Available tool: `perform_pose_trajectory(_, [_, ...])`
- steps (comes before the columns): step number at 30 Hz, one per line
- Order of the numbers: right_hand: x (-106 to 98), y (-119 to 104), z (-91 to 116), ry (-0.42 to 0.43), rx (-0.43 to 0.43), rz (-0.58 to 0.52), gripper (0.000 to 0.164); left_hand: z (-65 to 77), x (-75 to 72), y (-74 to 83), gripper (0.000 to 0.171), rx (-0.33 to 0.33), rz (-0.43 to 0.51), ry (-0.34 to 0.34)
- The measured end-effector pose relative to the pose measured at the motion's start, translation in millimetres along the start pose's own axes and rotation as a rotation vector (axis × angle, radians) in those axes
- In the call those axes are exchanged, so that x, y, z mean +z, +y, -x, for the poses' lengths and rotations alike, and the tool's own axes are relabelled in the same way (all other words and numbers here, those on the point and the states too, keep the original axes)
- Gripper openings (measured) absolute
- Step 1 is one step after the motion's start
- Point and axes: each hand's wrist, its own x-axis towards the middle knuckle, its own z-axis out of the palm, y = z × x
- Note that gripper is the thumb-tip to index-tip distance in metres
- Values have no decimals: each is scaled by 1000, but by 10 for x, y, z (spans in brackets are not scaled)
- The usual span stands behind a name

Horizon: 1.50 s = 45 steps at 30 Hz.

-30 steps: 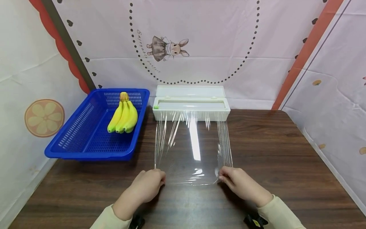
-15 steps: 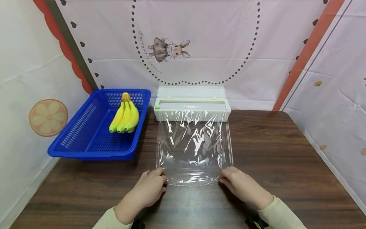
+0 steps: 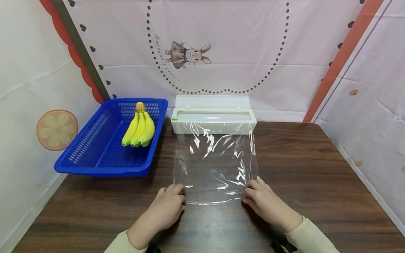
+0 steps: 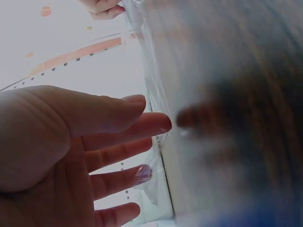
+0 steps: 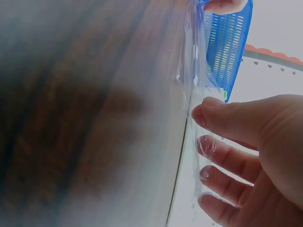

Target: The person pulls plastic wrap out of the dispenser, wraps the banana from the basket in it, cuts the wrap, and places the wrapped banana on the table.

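Observation:
A sheet of clear plastic wrap (image 3: 209,168) runs out from a white wrap dispenser (image 3: 215,127) with its lid raised. It lies slack and wrinkled over the table, its free edge toward me. At the near left corner is my left hand (image 3: 167,207); the left wrist view shows its fingers (image 4: 118,182) nearly straight, fingertips against the film, thumb alongside the index finger. My right hand (image 3: 264,203) pinches the near right corner between thumb and index finger, the index mostly hidden behind the thumb. Its other fingertips (image 5: 207,145) rest against the film.
A blue plastic basket (image 3: 104,171) stands at the left, holding a bunch of yellow bananas (image 3: 139,130). The dark wooden table (image 3: 300,168) backs onto a printed cloth (image 3: 237,42), and more cloth hangs at both sides. A green slider (image 3: 174,118) sits on the dispenser's left end.
The film has gone from taut to slack and crinkled. My left fingers have loosened and spread at their corner. My right fingers have lifted slightly; the dispenser and basket stay put.

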Motion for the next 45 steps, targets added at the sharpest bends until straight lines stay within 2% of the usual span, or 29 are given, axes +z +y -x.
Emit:
perform_pose_trajectory(6, [-41, -13, 49, -101, 87, -3, 19, 11, -19, 8, 10, -12, 12, -14])
perform_pose_trajectory(13, [-26, 52, 94, -130, 46, -106, 18, 21, -27, 5, 6, -9, 3, -17])
perform_pose_trajectory(15, [-33, 52, 99, -153, 63, -138, 16, 22, -23, 5, 5, -14, -3, -17])
perform_pose_trajectory(21, [-59, 59, 99, -221, 85, -164, 10, 18, -30, 9, 19, -56, -10, -53])
perform_pose_trajectory(31, [-70, 51, 92, -206, 82, -155, 17, 5, -68, 11, 23, -83, 12, -75])
perform_pose_trajectory(37, [-66, 55, 92, -198, 86, -160, 16, -14, -91, 13, 29, -110, 20, -98])
perform_pose_trajectory(45, [-38, 64, 98, -178, 80, -172, 15, -37, -107, 0, 31, -110, 41, -98])
